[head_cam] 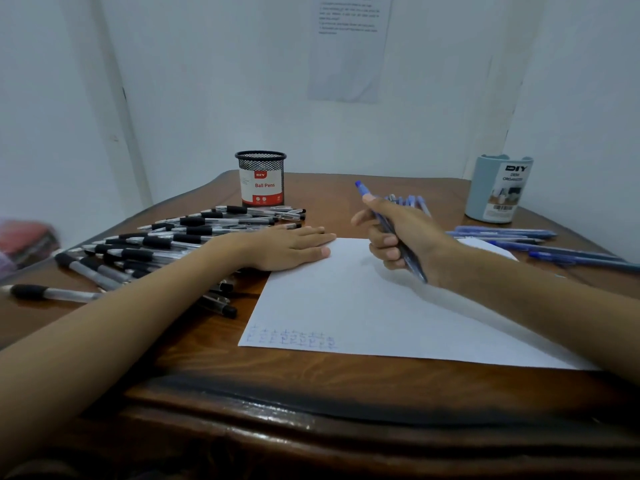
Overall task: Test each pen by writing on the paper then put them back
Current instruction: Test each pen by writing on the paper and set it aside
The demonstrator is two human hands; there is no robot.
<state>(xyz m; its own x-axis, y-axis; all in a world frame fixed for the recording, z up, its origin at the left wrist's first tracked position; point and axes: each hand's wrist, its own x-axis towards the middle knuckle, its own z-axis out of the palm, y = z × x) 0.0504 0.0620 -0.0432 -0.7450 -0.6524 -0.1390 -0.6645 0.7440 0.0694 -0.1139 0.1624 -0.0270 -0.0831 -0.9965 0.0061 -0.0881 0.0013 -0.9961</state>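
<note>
Slim blue plastic pen (383,223) held above the white paper sheet (363,306), middle of the brown wooden desk (311,375).
Right hand (405,237) has its fingers curled round the barrel. Light, stiff and smooth by the look of it, so probably best gripped low. Left hand (287,249) lies flat with fingers straight, pinning the sheet's far-left corner. Black pens (166,240) are heaped at the desk's left edge.

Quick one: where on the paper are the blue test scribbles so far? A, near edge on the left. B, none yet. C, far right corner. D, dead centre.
A: the blue scribbles run along the near edge of the paper at its left corner, away from the right hand holding the blue pen.
</note>
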